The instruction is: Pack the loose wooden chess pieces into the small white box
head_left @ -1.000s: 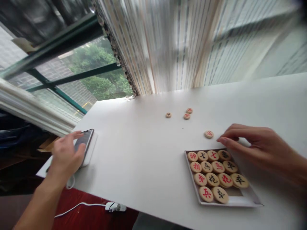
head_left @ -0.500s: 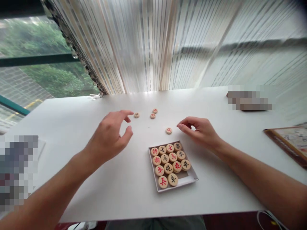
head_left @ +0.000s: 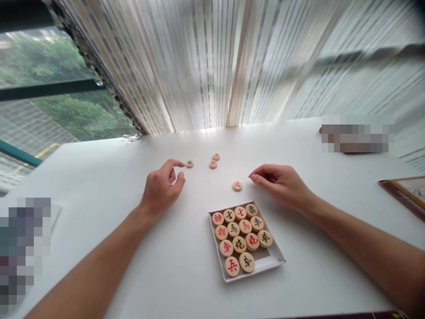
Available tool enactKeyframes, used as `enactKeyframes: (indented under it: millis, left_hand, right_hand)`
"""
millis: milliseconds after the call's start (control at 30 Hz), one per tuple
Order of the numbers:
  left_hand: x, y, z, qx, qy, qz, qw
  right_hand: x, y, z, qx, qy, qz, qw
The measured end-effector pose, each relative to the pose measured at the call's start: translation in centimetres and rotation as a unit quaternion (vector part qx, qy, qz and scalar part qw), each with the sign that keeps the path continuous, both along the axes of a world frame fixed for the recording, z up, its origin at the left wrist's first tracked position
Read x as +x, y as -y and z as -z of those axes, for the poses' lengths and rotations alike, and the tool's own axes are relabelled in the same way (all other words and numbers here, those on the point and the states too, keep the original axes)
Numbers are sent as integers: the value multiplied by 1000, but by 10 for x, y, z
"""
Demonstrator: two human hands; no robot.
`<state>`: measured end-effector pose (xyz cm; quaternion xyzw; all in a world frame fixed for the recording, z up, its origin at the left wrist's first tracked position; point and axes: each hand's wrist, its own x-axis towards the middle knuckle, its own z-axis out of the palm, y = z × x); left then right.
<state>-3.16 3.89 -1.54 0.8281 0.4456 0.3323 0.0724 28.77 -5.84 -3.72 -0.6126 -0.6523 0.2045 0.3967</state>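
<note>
My left hand [head_left: 163, 186] is open, its index finger stretched out to the edge of a round Chinese chess piece [head_left: 190, 164] with a dark mark. Whether the fingertip touches that piece I cannot tell. Thumb and index finger pressed together, my right hand [head_left: 277, 181] rests on the table with nothing visible in it. Just left of its fingertips lies a red-marked chess piece [head_left: 237, 186]. Two more red-marked pieces, one [head_left: 213, 165] in front of the other [head_left: 216, 157], lie between the hands. Nearer to me, a shallow white box [head_left: 265, 264] holds rows of red and black pieces, with a gap in its near right corner.
All of this is on a white table [head_left: 186, 274]. A brown-edged flat object [head_left: 403, 195] lies at the right, and blurred-out items are at the left edge and back right. A striped string curtain [head_left: 199, 66] hangs behind the table, beside a window [head_left: 49, 66].
My left hand's index finger and thumb have drawn a little closer together beside the dark-marked piece. The view has shifted slightly; the right hand and the pieces look otherwise the same.
</note>
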Motion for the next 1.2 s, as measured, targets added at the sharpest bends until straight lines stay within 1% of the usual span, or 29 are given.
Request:
enactKeyframes:
  millis: [133,300,400,667,900,1033,1200]
  left_hand:
    - [-4,-5,1,-17,5,-19,1000]
    - [-1,-7,5,-26,-1,-15,1000]
    - [1,-6,9,-29,-14,5,999]
    - [11,-5,13,-28,-38,91,995]
    - [27,6,14,-42,-60,126,989]
    - [36,5,11,-54,-70,124,988]
    - [38,-7,6,-63,-80,97,990]
  right_hand:
    - [1,0,1,-14,3,-3,1000]
    - [1,0,2,-17,9,-8,1000]
    - [1,-1,2,-16,10,-12,1000]
    - [-2,-2,0,-15,18,-28,999]
    - [-2,-3,1,-8,26,-39,999]
    - [-2,-3,1,-3,29,-47,998]
    - [-1,-2,1,6,29,-54,998]
